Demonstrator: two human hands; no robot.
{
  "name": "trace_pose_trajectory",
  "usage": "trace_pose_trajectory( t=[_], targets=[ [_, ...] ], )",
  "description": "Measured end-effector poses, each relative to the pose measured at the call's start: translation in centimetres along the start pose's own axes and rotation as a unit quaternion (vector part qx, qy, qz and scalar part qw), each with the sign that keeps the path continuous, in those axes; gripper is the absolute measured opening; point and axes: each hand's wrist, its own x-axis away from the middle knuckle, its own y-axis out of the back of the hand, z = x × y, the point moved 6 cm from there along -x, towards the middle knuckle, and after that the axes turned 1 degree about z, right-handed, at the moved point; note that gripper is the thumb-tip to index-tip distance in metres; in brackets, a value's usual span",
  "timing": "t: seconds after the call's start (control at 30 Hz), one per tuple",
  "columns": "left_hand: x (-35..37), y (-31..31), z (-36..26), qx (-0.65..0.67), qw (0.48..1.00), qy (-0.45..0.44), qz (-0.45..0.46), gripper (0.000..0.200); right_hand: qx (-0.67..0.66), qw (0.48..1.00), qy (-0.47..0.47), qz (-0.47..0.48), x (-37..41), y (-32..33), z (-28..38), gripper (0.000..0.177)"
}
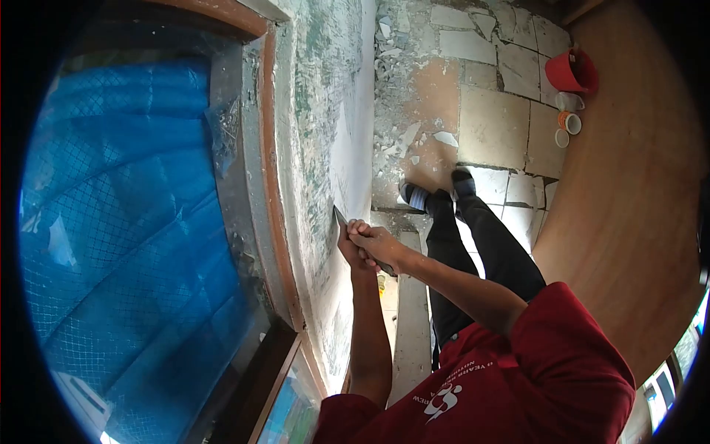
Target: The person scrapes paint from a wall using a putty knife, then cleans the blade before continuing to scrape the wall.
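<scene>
A scraper [340, 217] with a narrow metal blade is in both my hands, and its dark handle end pokes out below them. The blade tip meets the patchy wall [319, 159], where white and green paint is worn and flaking. My left hand [350, 249] is closed round the tool close to the wall. Over it, my right hand [379, 245] is also closed, fingers wrapped on the handle. The hands overlap, so part of the grip is hidden.
Left of the wall is a window frame [277, 177] with blue sheeting [133, 192] behind it. Paint chips [446, 138] lie on the cracked tile floor [494, 126]. A red bucket [571, 72] and several small cups stand by a wooden panel [629, 170] at right.
</scene>
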Motion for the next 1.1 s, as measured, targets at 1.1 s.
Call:
trace_pose_trajectory(
  t=[1.1],
  targets=[
    [-3.5, -1.4, 0.9, 0.089, 0.991, -0.001, 0.1, 0.032, 0.101, 0.994, 0.01, 0.027, -1.2, 1.9, 2.9, 0.038]
  ],
)
